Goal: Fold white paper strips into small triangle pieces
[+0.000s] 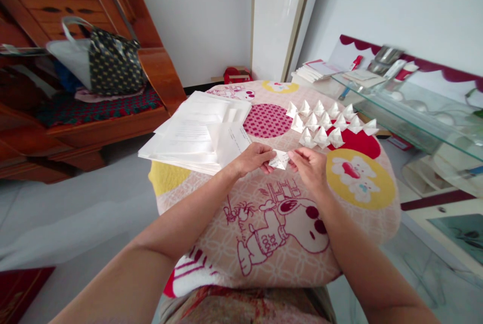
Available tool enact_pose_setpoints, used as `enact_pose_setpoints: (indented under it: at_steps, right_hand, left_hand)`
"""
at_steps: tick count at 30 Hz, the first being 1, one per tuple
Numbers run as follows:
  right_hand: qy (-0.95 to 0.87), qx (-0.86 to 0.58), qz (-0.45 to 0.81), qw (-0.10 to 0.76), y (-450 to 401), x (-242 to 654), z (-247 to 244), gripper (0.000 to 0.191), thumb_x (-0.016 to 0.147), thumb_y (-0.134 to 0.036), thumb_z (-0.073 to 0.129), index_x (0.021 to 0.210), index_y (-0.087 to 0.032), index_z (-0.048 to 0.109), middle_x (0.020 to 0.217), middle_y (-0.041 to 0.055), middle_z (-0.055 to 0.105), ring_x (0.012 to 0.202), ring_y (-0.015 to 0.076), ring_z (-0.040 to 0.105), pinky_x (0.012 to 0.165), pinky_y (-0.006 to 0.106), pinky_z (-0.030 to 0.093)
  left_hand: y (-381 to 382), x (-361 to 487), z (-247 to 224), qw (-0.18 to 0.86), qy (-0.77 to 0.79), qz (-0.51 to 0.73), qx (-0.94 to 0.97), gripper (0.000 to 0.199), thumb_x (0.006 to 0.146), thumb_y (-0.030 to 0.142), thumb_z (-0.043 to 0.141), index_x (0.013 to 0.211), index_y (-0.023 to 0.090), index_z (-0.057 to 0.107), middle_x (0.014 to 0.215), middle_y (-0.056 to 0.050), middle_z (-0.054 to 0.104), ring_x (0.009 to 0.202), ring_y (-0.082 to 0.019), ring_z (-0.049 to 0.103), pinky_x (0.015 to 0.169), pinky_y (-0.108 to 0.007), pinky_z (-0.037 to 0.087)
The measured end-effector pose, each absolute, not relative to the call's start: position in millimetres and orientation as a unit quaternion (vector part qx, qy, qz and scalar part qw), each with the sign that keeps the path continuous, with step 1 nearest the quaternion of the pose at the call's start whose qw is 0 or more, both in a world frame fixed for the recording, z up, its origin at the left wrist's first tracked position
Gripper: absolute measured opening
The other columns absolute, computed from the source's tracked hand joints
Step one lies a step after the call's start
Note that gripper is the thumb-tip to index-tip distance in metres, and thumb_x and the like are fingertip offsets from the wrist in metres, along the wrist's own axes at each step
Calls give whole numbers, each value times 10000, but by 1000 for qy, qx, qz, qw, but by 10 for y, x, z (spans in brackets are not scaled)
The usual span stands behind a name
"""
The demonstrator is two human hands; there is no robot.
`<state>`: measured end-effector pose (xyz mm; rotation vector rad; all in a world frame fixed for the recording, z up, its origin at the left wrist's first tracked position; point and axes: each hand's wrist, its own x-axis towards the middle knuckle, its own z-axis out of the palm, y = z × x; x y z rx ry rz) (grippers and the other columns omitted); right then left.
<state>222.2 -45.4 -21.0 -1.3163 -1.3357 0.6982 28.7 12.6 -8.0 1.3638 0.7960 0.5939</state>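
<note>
Between my two hands is a small folded piece of printed white paper (279, 159). My left hand (255, 158) pinches its left corner, with the thumb on top. My right hand (308, 162) grips the right corner between thumb and fingertips. Just beyond my right hand, several small folded paper boats (321, 137) stand in rows on the patterned cloth (294, 269). To the left of my left hand lies a stack of white sheets (184, 135), some with print, and a smaller printed piece (229, 142) rests on its right edge.
A glass table (418, 112) with metal bowls (387, 57) and papers stands at the right. On the left, a wooden bench (113, 130) carries a dark patterned bag (115, 62). A red object (237, 74) is behind the round cloth-covered surface.
</note>
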Motion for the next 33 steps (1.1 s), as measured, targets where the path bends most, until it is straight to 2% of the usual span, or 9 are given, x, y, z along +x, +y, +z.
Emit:
enact_pose_setpoints:
  at_steps: [4, 10, 13, 15, 17, 19, 22, 25, 33]
  right_hand:
    - [-512, -530, 427, 524, -441, 2192, -199, 295, 746, -450, 795, 675, -178, 707, 555, 17, 655, 468, 132, 575, 427, 234, 446]
    - [-503, -520, 443, 530, -474, 2152, -188, 289, 755, -418, 797, 642, -173, 690, 521, 9, 639, 432, 114, 554, 393, 216, 416]
    - [-551, -512, 376, 542, -481, 2175, -194, 214, 814, -397, 758, 775, -186, 752, 638, 26, 712, 536, 151, 638, 495, 260, 518]
    - [-603, -492, 296, 554, -488, 2194, -174, 162, 840, -348, 736, 914, -213, 786, 833, 49, 778, 722, 195, 718, 670, 331, 602]
    - [-669, -456, 216, 546, -498, 2209, -136, 190, 846, -285, 723, 1018, -248, 796, 1043, 62, 787, 960, 236, 733, 884, 416, 604]
    - [-725, -424, 163, 518, -510, 2216, -95, 231, 845, -248, 717, 1058, -279, 800, 1188, 61, 758, 1123, 261, 696, 1016, 470, 557]
    - [-767, -406, 145, 475, -525, 2214, -60, 246, 859, -238, 707, 1073, -311, 804, 1314, 51, 706, 1213, 270, 660, 1051, 483, 542]
    - [-778, -401, 152, 459, -533, 2204, -59, 209, 892, -239, 689, 1041, -318, 813, 1356, 48, 679, 1238, 267, 650, 1035, 470, 556]
    - [-763, -406, 164, 475, -511, 2205, -102, 95, 908, -301, 727, 930, -308, 819, 1246, 55, 731, 1151, 265, 690, 1009, 475, 567]
  left_hand:
    - [112, 286, -87, 657, 330, 249, 630, 299, 948, 299, 644, 737, 89, 666, 624, -38, 679, 519, -96, 646, 510, -181, 519]
    - [93, 300, -100, 658, 326, 270, 623, 336, 872, 387, 759, 737, 93, 669, 604, -10, 649, 491, -63, 600, 466, -139, 460]
    - [102, 282, -87, 679, 340, 276, 590, 310, 870, 355, 761, 725, 96, 671, 587, -5, 642, 467, -56, 576, 439, -136, 433]
    - [118, 260, -74, 698, 351, 278, 559, 289, 862, 332, 768, 721, 98, 673, 570, 1, 632, 441, -50, 548, 409, -136, 400]
    - [133, 240, -62, 715, 361, 274, 532, 281, 845, 316, 786, 706, 103, 664, 559, 7, 622, 421, -41, 518, 389, -136, 370]
    - [141, 229, -53, 729, 365, 268, 514, 280, 825, 297, 804, 688, 108, 649, 556, 12, 617, 411, -35, 501, 380, -137, 351]
    - [139, 230, -49, 744, 360, 253, 503, 263, 817, 260, 802, 672, 111, 641, 530, 19, 598, 401, -39, 497, 371, -138, 331]
    - [127, 241, -49, 755, 360, 237, 495, 235, 816, 226, 781, 661, 113, 646, 505, 21, 586, 389, -42, 491, 363, -138, 313]
    - [90, 284, -65, 765, 353, 229, 487, 208, 854, 221, 739, 701, 86, 696, 565, -31, 657, 443, -59, 552, 393, -140, 355]
